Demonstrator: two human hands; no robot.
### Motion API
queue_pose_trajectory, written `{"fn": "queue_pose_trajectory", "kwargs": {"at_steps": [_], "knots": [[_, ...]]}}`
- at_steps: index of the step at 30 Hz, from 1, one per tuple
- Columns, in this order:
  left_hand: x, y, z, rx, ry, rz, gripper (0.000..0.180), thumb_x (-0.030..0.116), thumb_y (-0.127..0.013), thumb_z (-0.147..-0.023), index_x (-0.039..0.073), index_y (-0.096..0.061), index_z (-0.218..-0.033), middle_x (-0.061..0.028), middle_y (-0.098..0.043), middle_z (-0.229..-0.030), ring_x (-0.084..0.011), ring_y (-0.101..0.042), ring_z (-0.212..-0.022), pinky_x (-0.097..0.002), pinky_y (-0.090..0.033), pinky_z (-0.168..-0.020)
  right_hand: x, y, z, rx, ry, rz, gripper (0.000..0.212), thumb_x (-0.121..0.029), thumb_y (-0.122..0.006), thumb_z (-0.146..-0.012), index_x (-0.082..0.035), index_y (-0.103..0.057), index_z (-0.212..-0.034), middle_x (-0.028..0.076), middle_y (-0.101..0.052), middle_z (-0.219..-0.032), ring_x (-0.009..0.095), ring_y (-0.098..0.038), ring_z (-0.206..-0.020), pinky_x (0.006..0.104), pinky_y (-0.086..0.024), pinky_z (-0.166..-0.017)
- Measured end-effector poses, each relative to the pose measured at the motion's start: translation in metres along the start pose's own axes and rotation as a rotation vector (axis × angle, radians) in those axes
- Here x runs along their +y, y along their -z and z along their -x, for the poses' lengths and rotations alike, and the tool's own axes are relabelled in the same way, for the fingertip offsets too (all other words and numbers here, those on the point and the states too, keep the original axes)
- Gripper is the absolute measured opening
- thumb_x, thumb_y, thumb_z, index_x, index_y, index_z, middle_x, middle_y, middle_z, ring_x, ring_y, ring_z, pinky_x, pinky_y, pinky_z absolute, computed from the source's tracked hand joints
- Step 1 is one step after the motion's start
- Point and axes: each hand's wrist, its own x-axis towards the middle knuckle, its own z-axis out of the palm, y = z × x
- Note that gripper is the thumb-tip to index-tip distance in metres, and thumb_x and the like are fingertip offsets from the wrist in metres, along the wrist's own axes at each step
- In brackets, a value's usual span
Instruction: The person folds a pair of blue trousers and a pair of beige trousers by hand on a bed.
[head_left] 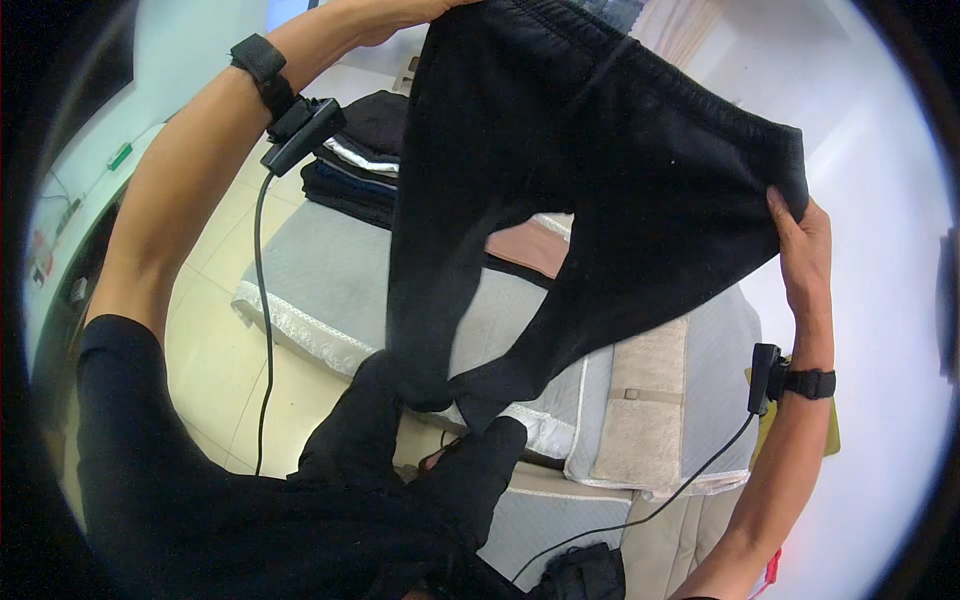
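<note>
A pair of black sweatpants (640, 140) hangs spread out before me, its gathered waistband running across the top and both legs dangling down. My right hand (803, 245) is closed on the right end of the waistband, the thumb lying over the cloth. At the upper edge of the view, my left hand (405, 12) grips the other end of the waistband; its fingertips are cut off or hidden by the fabric. The cuffs hang close to my own black-trousered legs.
Behind the sweatpants lies a grey quilted cover (320, 260) with pale lace edging. A stack of dark folded clothes (350, 190) sits on it. A folded pinkish cloth (527, 248) shows between the legs. Cables (262, 330) trail from devices on both wrists. A black bundle (583, 575) lies low down.
</note>
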Motion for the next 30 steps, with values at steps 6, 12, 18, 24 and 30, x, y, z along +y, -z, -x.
{"fn": "queue_pose_trajectory", "kwargs": {"at_steps": [6,12,18,24,30], "knots": [[0.000,-0.009,0.004,0.002,0.026,0.004,0.032,0.020,-0.056,-0.108,-0.001,-0.067,-0.130,-0.0058,-0.072,-0.114,-0.0161,-0.063,-0.104,-0.0322,-0.049,-0.097,0.001,0.008,0.000,0.007,-0.023,0.035,0.029,-0.026,-0.066,-0.104,0.001,-0.073,-0.110,0.004,-0.073,-0.091,0.012,-0.062,-0.079,0.0284,-0.050,-0.075],[0.025,0.018,0.009,0.023,0.018,0.027,0.035,0.022,-0.058,-0.107,0.000,-0.066,-0.132,-0.0064,-0.071,-0.118,-0.0177,-0.062,-0.110,-0.0335,-0.047,-0.101,-0.008,0.015,-0.005,0.003,0.075,0.004,0.033,-0.031,-0.067,-0.103,0.001,-0.072,-0.110,0.003,-0.072,-0.091,0.011,-0.061,-0.078,0.0274,-0.048,-0.073],[0.055,-0.008,0.014,0.191,-0.219,0.282,0.038,0.026,-0.057,-0.107,-0.002,-0.065,-0.132,-0.0190,-0.069,-0.122,-0.0254,-0.063,-0.119,-0.0348,-0.053,-0.102,-0.027,0.039,0.010,0.303,0.095,-0.124,0.040,-0.039,-0.070,-0.100,0.000,-0.072,-0.108,0.004,-0.071,-0.087,0.014,-0.062,-0.075,0.0297,-0.048,-0.071],[0.019,-0.025,0.014,0.080,0.120,0.033,0.037,0.020,-0.051,-0.108,-0.004,-0.060,-0.135,-0.0127,-0.067,-0.120,-0.0229,-0.061,-0.112,-0.0370,-0.047,-0.102,0.010,-0.009,0.024,-0.079,0.006,-0.005,0.020,-0.019,-0.069,-0.101,-0.001,-0.075,-0.108,0.000,-0.071,-0.091,0.011,-0.058,-0.082,0.0280,-0.047,-0.078],[0.014,-0.027,0.005,0.069,0.069,0.291,0.035,0.021,-0.047,-0.111,-0.002,-0.057,-0.136,-0.0105,-0.065,-0.122,-0.0200,-0.059,-0.114,-0.0372,-0.048,-0.103,-0.017,0.004,0.024,-0.018,-0.010,-0.363,0.028,-0.020,-0.070,-0.100,0.001,-0.071,-0.117,0.006,-0.075,-0.102,0.014,-0.067,-0.090,0.0300,-0.053,-0.086]]}}
